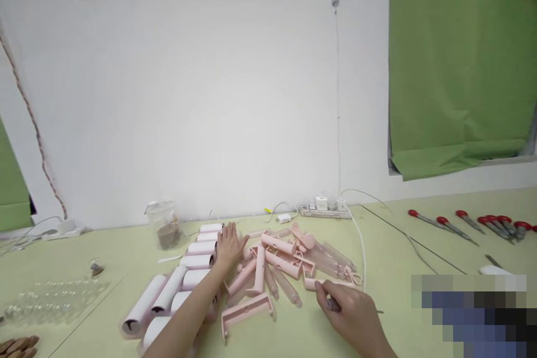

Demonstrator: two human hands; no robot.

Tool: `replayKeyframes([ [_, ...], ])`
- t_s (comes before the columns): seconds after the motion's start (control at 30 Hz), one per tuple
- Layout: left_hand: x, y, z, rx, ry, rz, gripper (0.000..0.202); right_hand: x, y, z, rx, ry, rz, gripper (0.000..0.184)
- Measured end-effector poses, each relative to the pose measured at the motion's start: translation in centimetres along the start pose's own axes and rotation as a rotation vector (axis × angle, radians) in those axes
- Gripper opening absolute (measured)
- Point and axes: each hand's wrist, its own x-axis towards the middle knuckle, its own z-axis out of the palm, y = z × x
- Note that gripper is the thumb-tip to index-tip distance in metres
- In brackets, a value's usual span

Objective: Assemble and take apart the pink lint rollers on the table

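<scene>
My left hand [230, 247] reaches forward with its fingers spread, resting at the far end of a row of white paper rolls [197, 261] that look like lint rollers in pinkish cases. Just to its right lies a heap of pink plastic handles and holder parts [283, 263], mixed with clear pinkish tubes [286, 286]. Nearer me, a pink bracket-shaped holder [247, 313] lies apart from the heap. My right hand [350, 310] is closed round a thin grey tool [333, 305], mostly hidden by the fingers, beside a pink part at the heap's right edge.
Several red-and-grey pointed tools [455, 227] lie at the right. A power strip [325, 212] with chargers stands by the wall, its white cable [361, 240] running forward. Left are a clear bag [166, 229], clear glassy pieces [54, 302] and brown pieces [19, 347]. A blurred patch covers the lower right.
</scene>
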Motion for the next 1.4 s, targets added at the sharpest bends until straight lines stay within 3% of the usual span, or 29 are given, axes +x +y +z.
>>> replayKeyframes([
  [0.1, -2.7, 1.8, -1.9, -0.03, 0.032, 0.122, 0.051, -0.3, -0.6, -0.1, 0.119, -0.116, -0.068, 0.036],
  [0.2, -7.0, 3.3, -4.2, -0.138, 0.106, 0.297, 0.043, -0.8, -1.3, -0.1, 0.197, -0.297, -0.142, 0.034],
  [0.3, -11.0, 3.5, -5.6, -0.256, 0.143, 0.396, 0.037, -1.1, -1.8, -0.1, 0.165, -0.445, -0.172, 0.035],
  [0.4, -13.5, 2.7, -5.2, -0.332, 0.075, 0.347, 0.021, -1.4, -2.2, 0.0, 0.139, -0.516, -0.184, 0.035],
  [0.5, -14.4, 2.4, -3.9, -0.449, 0.032, 0.349, 0.023, -1.8, -2.1, 0.5, 0.151, -0.551, -0.152, 0.035],
  [0.63, -14.7, 3.1, -3.1, -0.543, -0.054, 0.387, 0.024, -2.0, -1.7, 1.2, 0.265, -0.613, 0.055, 0.036],
  [0.83, -15.2, 3.2, -3.0, -0.566, -0.059, 0.446, 0.029, -1.3, -1.2, 0.9, 0.385, -0.464, 0.319, 0.036],
  [1.13, -14.7, 2.8, -1.9, -0.581, -0.003, 0.489, 0.028, 0.0, 2.5, -1.7, 0.292, 0.049, 0.736, 0.043],
  [1.23, -14.6, 2.8, -2.0, -0.53, 0.017, 0.501, 0.028, -0.4, 2.7, -1.6, 0.294, 0.086, 0.796, 0.04],
  [1.4, -14.5, 2.5, -3.0, -0.344, 0.175, 0.421, 0.027, -0.7, 2.2, -1.7, 0.349, 0.065, 0.793, 0.037],
])
